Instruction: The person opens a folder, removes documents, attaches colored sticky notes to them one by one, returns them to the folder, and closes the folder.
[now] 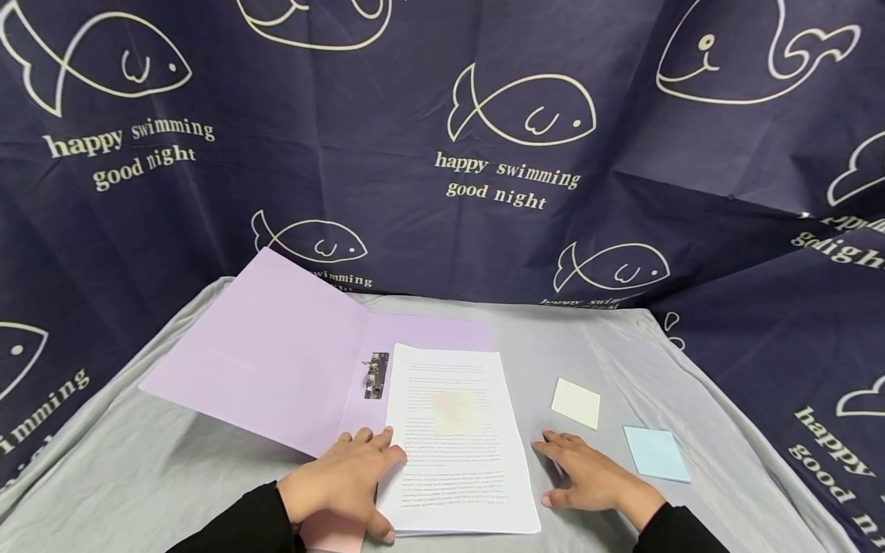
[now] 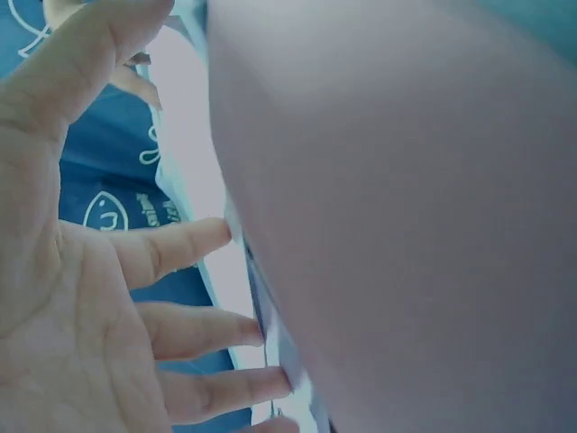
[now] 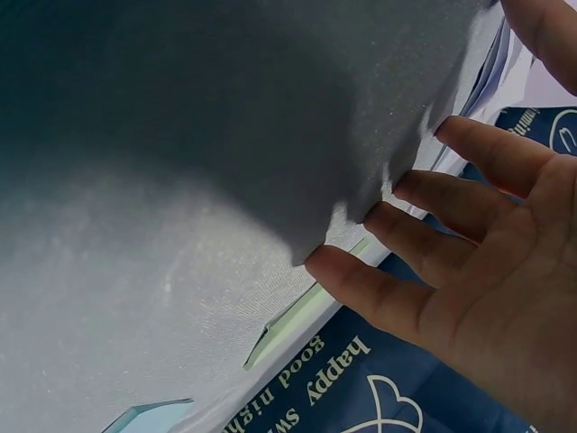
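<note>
A stack of printed white sheets (image 1: 449, 476) lies on the right half of an open lilac folder (image 1: 276, 346). One pale yellow sticky note (image 1: 456, 413) sits on the top sheet. My left hand (image 1: 349, 476) is at the stack's lower left edge, its fingers spread in the left wrist view and the thumb near the bottom corner. To the right of the sheets, my right hand (image 1: 591, 472) rests with spread fingertips (image 3: 379, 216) on the grey cloth, holding nothing. Beneath the left hand, a pink piece (image 1: 332, 535) shows partly.
The folder's metal clip (image 1: 376, 375) stands along its spine, left of the sheets. A cream sticky pad (image 1: 577, 403) and a light blue pad (image 1: 657, 454) lie on the grey cloth (image 1: 553, 338) at the right. A navy curtain with fish (image 1: 415, 169) hangs behind.
</note>
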Demonstrator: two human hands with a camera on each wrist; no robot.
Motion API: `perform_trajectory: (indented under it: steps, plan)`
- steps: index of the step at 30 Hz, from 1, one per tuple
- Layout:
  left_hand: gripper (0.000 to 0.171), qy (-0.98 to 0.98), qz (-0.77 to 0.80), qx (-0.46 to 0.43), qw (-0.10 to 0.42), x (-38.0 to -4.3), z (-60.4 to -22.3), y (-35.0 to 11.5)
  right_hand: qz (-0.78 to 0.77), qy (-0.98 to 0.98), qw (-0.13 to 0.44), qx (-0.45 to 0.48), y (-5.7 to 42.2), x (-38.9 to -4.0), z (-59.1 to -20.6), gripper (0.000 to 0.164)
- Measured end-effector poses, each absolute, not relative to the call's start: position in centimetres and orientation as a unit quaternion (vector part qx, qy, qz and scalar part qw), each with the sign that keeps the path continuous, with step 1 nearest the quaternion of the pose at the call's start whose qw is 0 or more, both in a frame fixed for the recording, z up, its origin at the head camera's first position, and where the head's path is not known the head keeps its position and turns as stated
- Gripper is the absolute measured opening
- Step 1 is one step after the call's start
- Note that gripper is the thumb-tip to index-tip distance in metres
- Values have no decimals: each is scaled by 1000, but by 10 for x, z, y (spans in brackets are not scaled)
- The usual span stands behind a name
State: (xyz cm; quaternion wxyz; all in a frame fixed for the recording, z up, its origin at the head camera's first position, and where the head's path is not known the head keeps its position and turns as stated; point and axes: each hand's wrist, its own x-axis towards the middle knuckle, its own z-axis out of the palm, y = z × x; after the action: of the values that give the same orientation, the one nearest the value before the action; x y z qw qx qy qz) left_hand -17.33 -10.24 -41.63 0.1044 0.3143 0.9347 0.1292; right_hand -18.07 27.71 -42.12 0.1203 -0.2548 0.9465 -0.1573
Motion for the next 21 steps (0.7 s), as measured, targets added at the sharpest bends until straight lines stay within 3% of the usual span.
perform_trajectory:
  steps: [5,11,16,21]
  plan:
    - [51,928,136,333,94,-168,-414,-104,-159,947,121,-253,278,-181,-421,75]
    - [16,905,162,393,14,-157,-417,-104,-156,946,118,-258,278,-181,-421,76]
    - [22,889,178,422,-28,-152,-419,-101,-159,945,120,-260,279,-181,-421,76]
    - [25,897,172,406,-32,-151,-419,-99,-166,944,126,-256,279,-182,-421,76]
